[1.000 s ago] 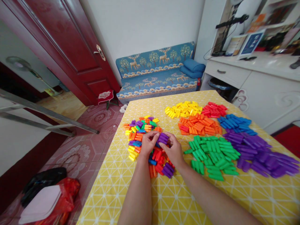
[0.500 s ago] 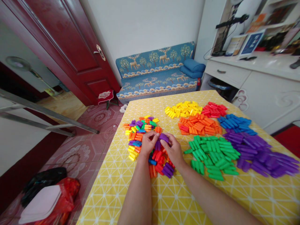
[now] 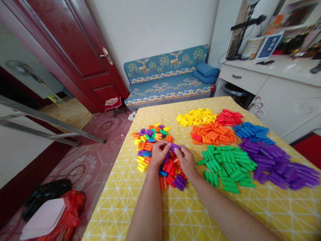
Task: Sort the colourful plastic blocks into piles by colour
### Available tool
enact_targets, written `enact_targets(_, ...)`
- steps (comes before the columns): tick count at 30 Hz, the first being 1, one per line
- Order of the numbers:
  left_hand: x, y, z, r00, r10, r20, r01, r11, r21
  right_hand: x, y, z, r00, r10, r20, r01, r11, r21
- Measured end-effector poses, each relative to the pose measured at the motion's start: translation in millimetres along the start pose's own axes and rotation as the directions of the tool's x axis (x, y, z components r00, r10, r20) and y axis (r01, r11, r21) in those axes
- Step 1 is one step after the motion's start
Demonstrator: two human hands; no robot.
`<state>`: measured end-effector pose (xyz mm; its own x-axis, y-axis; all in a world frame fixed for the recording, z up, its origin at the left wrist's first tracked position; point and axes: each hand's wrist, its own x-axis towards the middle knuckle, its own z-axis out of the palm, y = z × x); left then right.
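Observation:
Between my two hands is a purple piece, raised over a mixed-colour pile on the left part of the table. My left hand pinches its left end, and my right hand grips its right end. To the right, the pieces lie in piles of one colour: yellow, red, blue, green and purple. The orange pile has a red piece at its left edge. My hands hide part of the mixed pile.
A yellow patterned cloth covers the table. Behind it stands a blue sofa; a white cabinet is at the right. On the floor at the left are a red stool and bags.
The purple piece has turned slightly between my fingers and now shows a narrower side. My right hand has shifted a little; the piles look the same.

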<state>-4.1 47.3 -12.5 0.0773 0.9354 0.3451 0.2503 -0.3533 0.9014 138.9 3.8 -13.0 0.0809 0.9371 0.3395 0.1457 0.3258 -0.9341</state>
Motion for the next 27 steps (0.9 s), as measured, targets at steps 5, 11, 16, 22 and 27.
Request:
enact_targets(5,2.0,-0.5,1.1,1.0,-0.018,-0.011,0.018,1.0,0.011,1.2,-2.5,-0.7,0.993,-0.069,-0.093,0.072,0.997,0.028)
enact_targets(11,3.6,2.7,2.3,0.999,-0.045,-0.023,0.046,0.999,0.017,12.9,-20.7,-16.5,0.99,0.08,-0.113,-0.06,0.983,0.172)
enact_targets(16,3.6,-1.7,3.5,0.997,-0.055,-0.044,0.057,0.998,0.028,64.6,-19.0,-74.1,0.978,0.019,-0.206,-0.017,1.0,0.009)
enact_targets(22,4.0,-4.2,3.8,0.998,-0.048,-0.047,0.05,0.998,0.036,127.3,17.8,-167.9,0.93,0.155,-0.334,-0.222,0.96,-0.173)
enact_targets(27,4.2,-4.3,3.5,0.998,-0.044,-0.043,0.045,0.998,0.045,117.9,10.6,-197.8,0.846,0.33,-0.419,-0.346,0.937,0.039)
